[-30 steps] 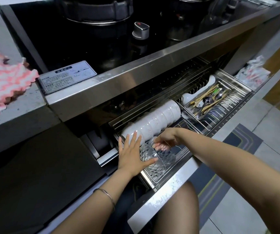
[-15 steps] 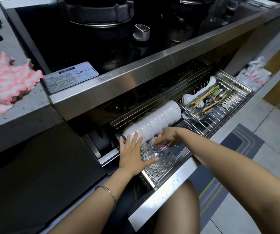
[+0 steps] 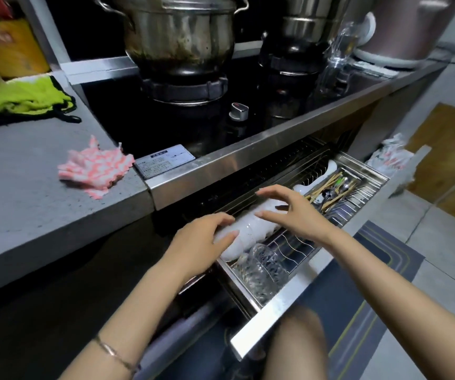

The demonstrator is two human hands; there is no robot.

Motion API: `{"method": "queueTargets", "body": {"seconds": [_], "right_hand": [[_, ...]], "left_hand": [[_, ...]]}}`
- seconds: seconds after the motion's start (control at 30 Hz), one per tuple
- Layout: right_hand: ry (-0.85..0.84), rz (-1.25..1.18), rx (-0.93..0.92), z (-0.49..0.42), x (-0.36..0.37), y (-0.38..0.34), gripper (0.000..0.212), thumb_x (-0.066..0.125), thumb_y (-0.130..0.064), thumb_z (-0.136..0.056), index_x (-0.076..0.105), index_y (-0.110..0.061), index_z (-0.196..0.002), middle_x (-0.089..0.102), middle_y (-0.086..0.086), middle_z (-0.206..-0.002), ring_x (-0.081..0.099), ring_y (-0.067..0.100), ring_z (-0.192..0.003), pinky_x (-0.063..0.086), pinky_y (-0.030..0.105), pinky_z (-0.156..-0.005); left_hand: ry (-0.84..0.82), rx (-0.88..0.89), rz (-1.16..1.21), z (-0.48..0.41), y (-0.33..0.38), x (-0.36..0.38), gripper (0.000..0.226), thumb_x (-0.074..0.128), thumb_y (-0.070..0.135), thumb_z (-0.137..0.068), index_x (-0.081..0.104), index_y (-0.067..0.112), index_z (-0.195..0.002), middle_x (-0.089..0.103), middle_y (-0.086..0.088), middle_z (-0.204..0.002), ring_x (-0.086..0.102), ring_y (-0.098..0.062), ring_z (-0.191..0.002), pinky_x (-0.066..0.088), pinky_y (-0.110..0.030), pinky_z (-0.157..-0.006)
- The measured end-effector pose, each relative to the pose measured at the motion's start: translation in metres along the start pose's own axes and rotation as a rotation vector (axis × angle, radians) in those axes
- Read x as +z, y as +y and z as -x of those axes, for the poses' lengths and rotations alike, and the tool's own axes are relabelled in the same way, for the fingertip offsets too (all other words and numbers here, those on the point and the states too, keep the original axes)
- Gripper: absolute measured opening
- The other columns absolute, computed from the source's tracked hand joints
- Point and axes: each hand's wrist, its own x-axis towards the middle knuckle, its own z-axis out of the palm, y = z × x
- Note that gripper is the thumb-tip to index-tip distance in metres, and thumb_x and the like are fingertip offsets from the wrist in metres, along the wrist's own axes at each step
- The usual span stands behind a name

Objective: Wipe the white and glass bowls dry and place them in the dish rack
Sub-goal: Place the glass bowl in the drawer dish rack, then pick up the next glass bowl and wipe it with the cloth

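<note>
On the far left, a lime-green cloth [image 3: 21, 100] lies on the grey counter [image 3: 29, 215]. To the right of it and nearer, a pink-and-white cloth [image 3: 95, 168] sits crumpled at the counter's edge, well apart from both hands. Further right, a large steel pot [image 3: 177, 31] stands on the far burner of the black stove, with a knob [image 3: 238, 112] nearer on the glass top. Below the stove the pulled-out dish rack [image 3: 281, 305] is open. The left hand [image 3: 201, 239], with a thin bracelet [image 3: 114, 352] on its wrist, reaches in from the near left. Its fingers are loosely extended over the near-left end of the row of white bowls [image 3: 251, 227] and grip nothing. It seems to touch the end bowl, though motion blur makes the contact uncertain. The white bowls stand on edge in a line that runs from that hand toward the far right. The glass bowl [image 3: 264, 270] lies on its side in the rack's near-left corner, just beside the end of the white row. It is nearer the viewer than the left hand's fingertips and clear of both hands. The right hand [image 3: 295, 212] hovers above the middle of the white row with its fingers spread wide and holds nothing. Right of it, a cutlery tray holds chopsticks [image 3: 330, 187] and spoons, and a crumpled plastic bag [image 3: 390, 157] lies beyond the rack's far-right corner. A dark mat [image 3: 358, 297] covers the floor at near right.
</note>
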Motion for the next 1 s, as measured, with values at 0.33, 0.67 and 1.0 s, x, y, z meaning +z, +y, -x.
{"method": "queueTargets", "body": {"seconds": [0.33,0.67,1.0], "right_hand": [[-0.038,0.046,-0.361,-0.013,0.031,-0.138,0.035,0.074,-0.031,-0.082,0.063,-0.026,-0.116,0.063,-0.015,-0.120,0.056,0.001,-0.114,0.044,0.035,-0.103],[-0.194,0.167,-0.433,-0.059,0.087,-0.197,0.024,0.074,-0.032,-0.082,0.072,-0.022,-0.104,0.067,-0.014,-0.107,0.059,-0.002,-0.103,0.044,0.022,-0.095],[-0.165,0.256,-0.483,-0.078,0.103,-0.214,0.010,0.078,-0.023,-0.079,0.073,-0.026,-0.071,0.070,-0.001,-0.077,0.066,0.013,-0.073,0.054,0.037,-0.073]], "left_hand": [[0.313,0.115,0.054,0.060,-0.001,-0.126,0.025,0.053,0.043,-0.094,0.062,0.037,-0.117,0.061,0.023,-0.117,0.054,0.002,-0.112,0.045,-0.032,-0.098],[0.512,-0.145,-0.165,0.081,-0.071,-0.178,0.023,0.061,0.041,-0.090,0.065,0.031,-0.111,0.064,0.008,-0.111,0.056,-0.016,-0.105,0.043,-0.030,-0.078],[0.492,-0.142,-0.003,0.086,-0.064,-0.176,0.021,0.066,0.047,-0.085,0.069,0.033,-0.099,0.068,0.017,-0.098,0.055,0.004,-0.083,0.043,-0.020,-0.069]]}}
